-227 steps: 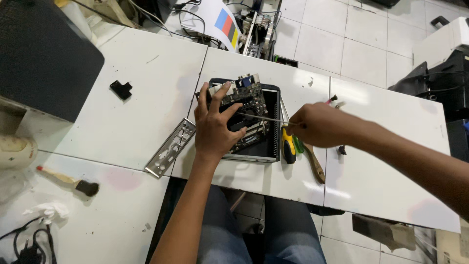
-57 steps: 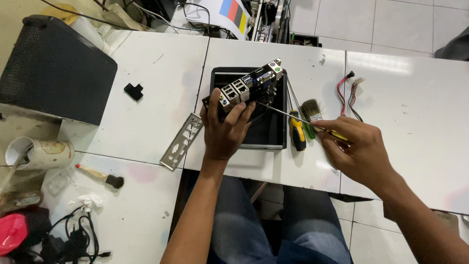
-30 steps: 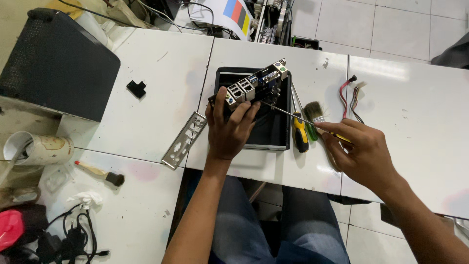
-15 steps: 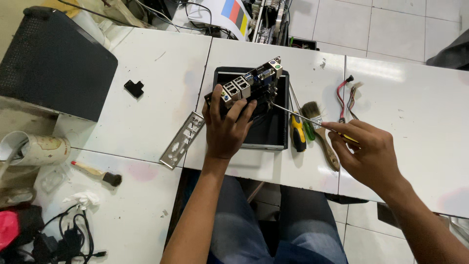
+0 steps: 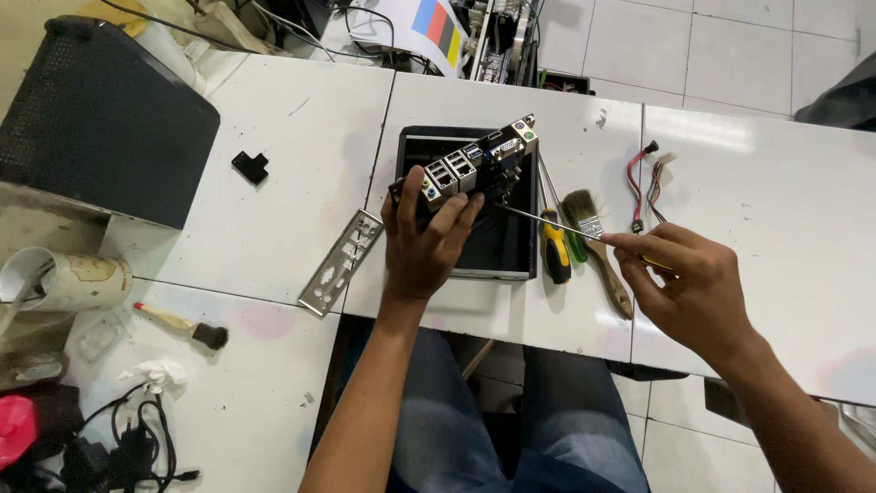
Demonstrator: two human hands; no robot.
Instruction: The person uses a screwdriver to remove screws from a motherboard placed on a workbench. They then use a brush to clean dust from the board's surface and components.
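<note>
Motherboard (image 5: 470,173), a small computer circuit board with a row of silver and coloured ports along its near edge, is held tilted up on its side above a black open computer case (image 5: 493,251) that lies on a white desk (image 5: 292,164). The left hand (image 5: 424,242) is closed around the lower edge of the board, fingers wrapped over the ports, holding it just over the case. The right hand (image 5: 684,283) is closed in a pinch around the handle of a long thin screwdriver (image 5: 547,219), whose metal shaft points left so that its tip meets the board's right side.

Just right of the case lie a second screwdriver with a yellow and black handle (image 5: 554,251) and a paintbrush with a wooden handle (image 5: 598,251), side by side. Further right are a few loose red and dark cables (image 5: 643,178). Left of the case a silver metal port plate (image 5: 340,262) lies flat on the desk, and beyond it sits a small black bracket (image 5: 249,167). A large black mesh-sided box (image 5: 100,119) fills the far left corner. Near the lower left are a small brush with a black head (image 5: 182,324) and a worn tin can (image 5: 78,281) on its side.
</note>
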